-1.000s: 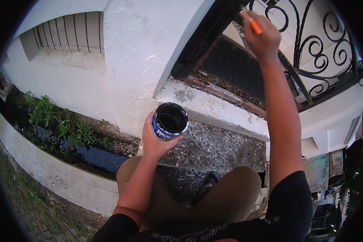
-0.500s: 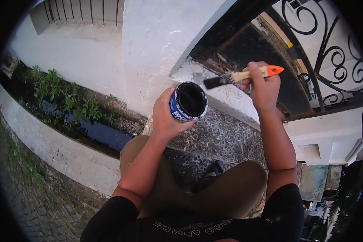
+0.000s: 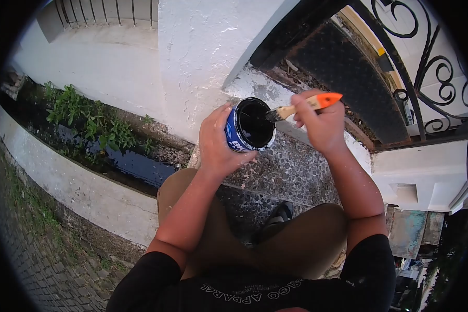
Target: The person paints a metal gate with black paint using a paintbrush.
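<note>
Holding open blue paint can point(image 3: 235, 136) in L hand point(image 3: 215, 141), curled wide round its side, above pebbled step point(image 3: 307, 166). Gripping orange-ended brush point(image 3: 286, 112) in R hand point(image 3: 322, 122), closed round handle point(image 3: 327, 99), w/ bristles point(image 3: 272, 115) at can's R rim point(image 3: 273, 130); can't tell if touching paint point(image 3: 256, 123).

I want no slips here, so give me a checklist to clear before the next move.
1. Can secure: ok; the left hand wraps its outside.
2. Can open: ok; no lid covers its mouth.
3. Brush under control: ok; the right hand grips its handle.
4. Bristles loaded: cannot tell; they are dark and at the can's mouth, but how much they carry does not show.
5. Enough left inside: cannot tell; the interior is too dark to show a level.
6. Rim clean: not ok; it is blotched dark and pale.
</note>
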Demonstrator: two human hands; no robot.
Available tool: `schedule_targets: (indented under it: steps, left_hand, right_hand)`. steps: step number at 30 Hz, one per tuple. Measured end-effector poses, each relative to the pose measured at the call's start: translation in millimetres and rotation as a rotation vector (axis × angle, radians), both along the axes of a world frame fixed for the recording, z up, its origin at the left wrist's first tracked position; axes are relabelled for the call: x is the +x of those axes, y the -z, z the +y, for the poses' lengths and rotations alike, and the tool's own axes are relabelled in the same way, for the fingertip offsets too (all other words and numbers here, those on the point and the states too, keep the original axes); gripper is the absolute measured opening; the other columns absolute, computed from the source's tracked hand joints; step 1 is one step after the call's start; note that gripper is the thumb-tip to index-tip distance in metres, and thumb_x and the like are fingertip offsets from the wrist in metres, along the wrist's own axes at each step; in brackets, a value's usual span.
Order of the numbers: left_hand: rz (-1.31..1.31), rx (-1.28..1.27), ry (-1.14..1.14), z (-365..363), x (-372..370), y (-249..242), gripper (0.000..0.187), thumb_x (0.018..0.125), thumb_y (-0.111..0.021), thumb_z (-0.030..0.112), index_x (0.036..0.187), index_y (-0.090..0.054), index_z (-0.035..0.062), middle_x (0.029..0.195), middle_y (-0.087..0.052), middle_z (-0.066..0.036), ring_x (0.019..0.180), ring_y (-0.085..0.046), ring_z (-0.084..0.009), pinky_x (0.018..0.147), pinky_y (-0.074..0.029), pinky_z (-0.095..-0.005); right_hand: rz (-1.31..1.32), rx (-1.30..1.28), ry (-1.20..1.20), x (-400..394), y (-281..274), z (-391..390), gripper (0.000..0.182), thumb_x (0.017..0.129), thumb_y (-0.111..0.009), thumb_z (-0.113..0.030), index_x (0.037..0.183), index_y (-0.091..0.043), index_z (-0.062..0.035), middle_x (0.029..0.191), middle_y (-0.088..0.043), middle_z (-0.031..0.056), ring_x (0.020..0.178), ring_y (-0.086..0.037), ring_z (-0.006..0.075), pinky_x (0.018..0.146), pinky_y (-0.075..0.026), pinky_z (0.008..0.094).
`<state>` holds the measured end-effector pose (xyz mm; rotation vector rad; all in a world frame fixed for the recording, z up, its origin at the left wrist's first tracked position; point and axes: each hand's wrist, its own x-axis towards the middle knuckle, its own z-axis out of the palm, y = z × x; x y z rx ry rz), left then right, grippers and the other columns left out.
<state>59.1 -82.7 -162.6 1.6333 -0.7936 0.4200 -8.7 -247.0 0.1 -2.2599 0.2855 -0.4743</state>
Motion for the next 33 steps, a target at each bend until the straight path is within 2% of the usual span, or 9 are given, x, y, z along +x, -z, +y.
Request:
schedule_targets:
  steps: [2, 8, 17, 21, 23, 24, 27, 31, 33]
  left_hand:
    - [0.003, -0.011, -0.007, -2, 0, 3, 0.107, 0.047, -0.094, 0.022, 0.139, -0.039, 0.0066, 0.135, -0.053, -0.021, 0.12, -0.054, -0.0403, 0.101, -0.042, -0.0505]
    - [-0.064, 0.0, -0.064, -3, 1, 4, 0.106, 0.047, -0.093, 0.021, 0.138, -0.04, 0.007, 0.136, -0.053, -0.019, 0.12, -0.053, -0.0399, 0.101, -0.042, -0.0502]
    - [0.045, 0.043, -0.058, -1, -1, 0, 0.104, 0.048, -0.092, 0.021, 0.138, -0.041, 0.0057, 0.136, -0.053, -0.019, 0.121, -0.053, -0.0389, 0.103, -0.041, -0.0494]
    - [0.122, 0.036, -0.036, -1, -1, -2, 0.105, 0.048, -0.092, 0.022, 0.138, -0.041, 0.0043, 0.136, -0.054, -0.02, 0.122, -0.053, -0.0393, 0.104, -0.041, -0.0488]
    - [0.12, 0.023, -0.039, 0, 0, -1, 0.106, 0.048, -0.092, 0.022, 0.138, -0.041, 0.0042, 0.136, -0.054, -0.02, 0.122, -0.053, -0.0394, 0.104, -0.041, -0.0488]
    - [0.118, 0.01, -0.038, 0, 0, 0, 0.106, 0.048, -0.093, 0.023, 0.139, -0.04, 0.004, 0.136, -0.054, -0.02, 0.122, -0.053, -0.0395, 0.104, -0.041, -0.0487]
    - [0.091, 0.012, -0.078, 1, 2, 1, 0.108, 0.048, -0.093, 0.024, 0.14, -0.039, 0.0038, 0.135, -0.054, -0.02, 0.122, -0.052, -0.0397, 0.104, -0.041, -0.0486]
    - [0.098, 0.008, -0.086, 0, 4, 5, 0.11, 0.048, -0.093, 0.025, 0.141, -0.039, 0.0033, 0.135, -0.054, -0.021, 0.122, -0.053, -0.04, 0.104, -0.041, -0.0489]
    - [0.126, -0.022, -0.118, -3, 5, 10, 0.109, 0.049, -0.094, 0.028, 0.14, -0.04, 0.0021, 0.133, -0.054, -0.022, 0.121, -0.054, -0.0405, 0.103, -0.042, -0.0491]
  right_hand:
    - [0.018, 0.237, 0.119, -1, -5, -5, 0.019, 0.094, -0.069, -0.019, 0.089, -0.067, -0.0006, 0.066, -0.063, 0.0021, 0.052, -0.056, 0.0059, 0.048, -0.043, 0.0212]
    - [-0.017, 0.359, 0.256, -1, 7, -26, 0.018, 0.094, -0.069, -0.018, 0.085, -0.064, -0.0037, 0.06, -0.059, 0.0035, 0.043, -0.052, 0.0097, 0.04, -0.036, 0.022]
    - [-0.145, 0.53, 0.16, -7, 0, -37, 0.017, 0.094, -0.068, -0.016, 0.091, -0.066, 0.0008, 0.067, -0.063, 0.008, 0.05, -0.059, 0.0124, 0.044, -0.043, 0.024]
    - [-0.076, 0.384, -0.081, -14, -1, -38, 0.011, 0.09, -0.068, -0.01, 0.092, -0.069, 0.0006, 0.076, -0.066, 0.0098, 0.062, -0.063, 0.0146, 0.055, -0.048, 0.0266]
    - [0.031, -0.078, -0.353, -17, -14, -39, 0.01, 0.083, -0.07, -0.006, 0.092, -0.071, -0.0008, 0.083, -0.068, 0.0099, 0.075, -0.064, 0.0163, 0.067, -0.049, 0.0294]
    - [0.074, -0.112, -0.396, -18, -21, -38, 0.012, 0.078, -0.069, -0.002, 0.089, -0.071, -0.0012, 0.086, -0.068, 0.0089, 0.08, -0.062, 0.0168, 0.072, -0.047, 0.0312]
    - [0.064, -0.214, -0.439, -23, -28, -45, 0.014, 0.077, -0.067, 0.001, 0.089, -0.071, -0.0012, 0.086, -0.067, 0.0087, 0.079, -0.062, 0.0161, 0.072, -0.048, 0.0305]
    - [0.046, -0.146, -0.398, -29, -27, -59, 0.014, 0.076, -0.064, 0.003, 0.088, -0.07, 0.0002, 0.086, -0.067, 0.0095, 0.077, -0.064, 0.0162, 0.071, -0.049, 0.0301]
    - [0.018, 0.123, -0.276, -32, -17, -67, 0.012, 0.077, -0.062, 0.003, 0.087, -0.068, 0.0026, 0.085, -0.066, 0.011, 0.076, -0.067, 0.0183, 0.071, -0.052, 0.0299]
